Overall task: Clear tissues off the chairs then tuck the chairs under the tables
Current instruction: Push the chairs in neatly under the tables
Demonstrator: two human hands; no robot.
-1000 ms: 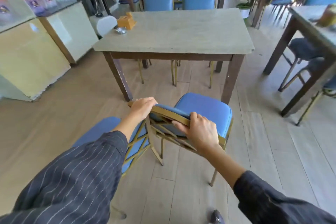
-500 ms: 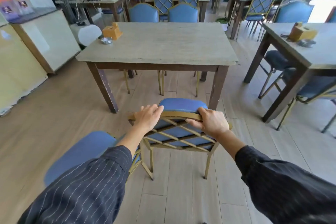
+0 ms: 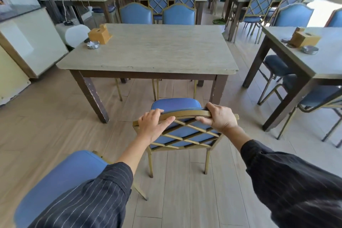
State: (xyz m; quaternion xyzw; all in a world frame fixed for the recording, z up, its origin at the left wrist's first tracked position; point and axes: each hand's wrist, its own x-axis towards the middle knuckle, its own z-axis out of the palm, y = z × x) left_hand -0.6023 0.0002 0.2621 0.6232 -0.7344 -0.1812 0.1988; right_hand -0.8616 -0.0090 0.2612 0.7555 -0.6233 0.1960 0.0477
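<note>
A wooden tissue box [image 3: 100, 33] and an ashtray [image 3: 93, 45] sit on the worktop [image 3: 157, 52], their contents unclear. The left hand [image 3: 153, 125] and right hand [image 3: 219, 117] grip the blue chair [image 3: 185, 133] by its top rail, fingers curled over it. The chair stands just before the worktop's near edge.

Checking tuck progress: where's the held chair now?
Head view, lower centre: the chair stands at the near edge of the table, toward its right end, seat mostly out, left hand and right hand gripping its top rail.
</note>
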